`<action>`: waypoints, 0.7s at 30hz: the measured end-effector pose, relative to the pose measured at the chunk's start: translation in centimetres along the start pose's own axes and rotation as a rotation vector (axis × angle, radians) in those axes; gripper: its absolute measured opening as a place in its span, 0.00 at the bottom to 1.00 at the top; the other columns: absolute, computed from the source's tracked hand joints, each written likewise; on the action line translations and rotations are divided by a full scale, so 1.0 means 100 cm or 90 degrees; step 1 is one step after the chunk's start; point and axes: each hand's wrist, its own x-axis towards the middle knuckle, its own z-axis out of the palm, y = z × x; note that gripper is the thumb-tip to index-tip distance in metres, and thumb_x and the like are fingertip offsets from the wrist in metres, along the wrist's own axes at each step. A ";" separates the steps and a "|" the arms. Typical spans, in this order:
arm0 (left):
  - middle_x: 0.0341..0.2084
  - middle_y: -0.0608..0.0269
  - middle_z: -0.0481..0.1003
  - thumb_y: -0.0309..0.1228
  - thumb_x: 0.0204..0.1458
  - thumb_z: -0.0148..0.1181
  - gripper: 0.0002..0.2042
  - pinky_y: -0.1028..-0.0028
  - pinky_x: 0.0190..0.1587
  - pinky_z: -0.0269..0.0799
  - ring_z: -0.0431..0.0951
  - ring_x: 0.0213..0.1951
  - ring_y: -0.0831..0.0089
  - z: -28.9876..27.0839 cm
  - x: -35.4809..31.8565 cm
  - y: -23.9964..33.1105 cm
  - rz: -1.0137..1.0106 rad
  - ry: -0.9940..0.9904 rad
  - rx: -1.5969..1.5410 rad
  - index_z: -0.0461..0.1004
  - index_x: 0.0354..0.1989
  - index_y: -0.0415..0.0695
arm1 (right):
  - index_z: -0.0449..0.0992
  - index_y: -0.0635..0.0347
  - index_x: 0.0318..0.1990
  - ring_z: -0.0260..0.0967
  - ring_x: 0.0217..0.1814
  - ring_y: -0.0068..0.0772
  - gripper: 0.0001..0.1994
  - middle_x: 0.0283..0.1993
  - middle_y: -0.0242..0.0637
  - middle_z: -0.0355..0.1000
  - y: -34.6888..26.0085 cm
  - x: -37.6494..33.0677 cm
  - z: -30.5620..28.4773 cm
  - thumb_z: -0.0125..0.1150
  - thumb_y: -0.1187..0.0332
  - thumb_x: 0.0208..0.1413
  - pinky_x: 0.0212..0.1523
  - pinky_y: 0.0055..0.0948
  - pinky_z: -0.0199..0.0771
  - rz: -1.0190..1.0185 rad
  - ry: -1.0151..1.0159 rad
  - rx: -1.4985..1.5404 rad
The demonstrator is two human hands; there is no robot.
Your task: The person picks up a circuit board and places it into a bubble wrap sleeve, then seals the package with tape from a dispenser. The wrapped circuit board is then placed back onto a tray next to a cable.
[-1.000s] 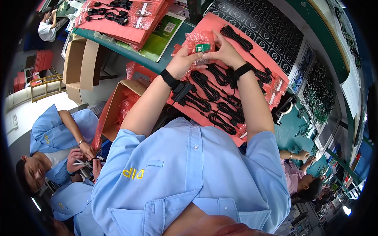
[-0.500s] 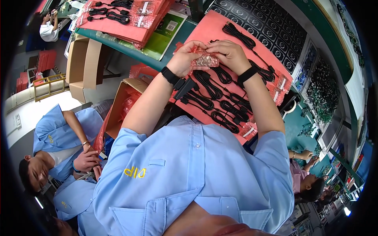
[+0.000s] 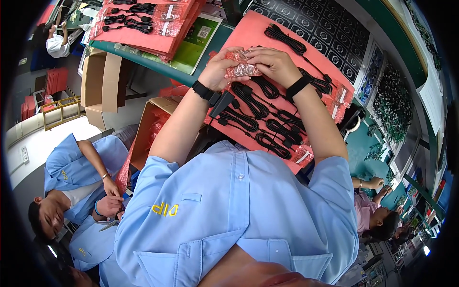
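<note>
Green worktop (image 3: 216,39) carries a red sheet (image 3: 248,36) laid out with rows of coiled black cables (image 3: 260,112). Above that sheet, at its upper left part, both hands meet on a small crinkled pink plastic bag (image 3: 241,71). Left hand (image 3: 220,69) has its fingers curled closed around the bag's left end; right hand (image 3: 270,64) pinches the bag's right end from above, fingers closed on it. Left of the sheet stands an open cardboard box (image 3: 98,86), and farther down a person in a blue shirt (image 3: 71,167) sits.
</note>
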 end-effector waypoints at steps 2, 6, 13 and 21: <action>0.49 0.53 0.67 0.21 0.55 0.40 0.17 0.62 0.41 0.78 0.74 0.46 0.58 -0.001 0.000 0.001 -0.013 -0.011 -0.012 0.61 0.54 0.41 | 0.76 0.61 0.34 0.71 0.45 0.36 0.08 0.43 0.35 0.74 0.000 0.000 -0.001 0.59 0.77 0.43 0.45 0.29 0.74 -0.008 -0.003 -0.014; 0.46 0.54 0.69 0.24 0.56 0.43 0.16 0.62 0.41 0.78 0.74 0.45 0.59 -0.006 0.002 0.005 -0.059 -0.059 -0.104 0.62 0.53 0.41 | 0.76 0.60 0.34 0.71 0.45 0.36 0.08 0.44 0.34 0.74 0.002 -0.002 0.002 0.59 0.76 0.44 0.46 0.30 0.73 -0.040 -0.005 -0.069; 0.42 0.57 0.73 0.30 0.58 0.48 0.14 0.63 0.41 0.77 0.76 0.42 0.62 0.003 0.015 -0.009 -0.078 0.062 0.078 0.64 0.52 0.42 | 0.76 0.58 0.37 0.71 0.45 0.35 0.09 0.44 0.34 0.74 0.003 -0.014 0.000 0.59 0.74 0.45 0.46 0.29 0.73 -0.008 0.008 -0.093; 0.43 0.55 0.73 0.26 0.57 0.48 0.13 0.63 0.44 0.76 0.76 0.43 0.63 0.008 0.020 -0.005 0.038 0.117 0.148 0.65 0.50 0.40 | 0.76 0.64 0.40 0.71 0.41 0.22 0.08 0.38 0.33 0.74 -0.083 -0.136 -0.094 0.58 0.73 0.53 0.41 0.20 0.70 0.396 0.485 0.137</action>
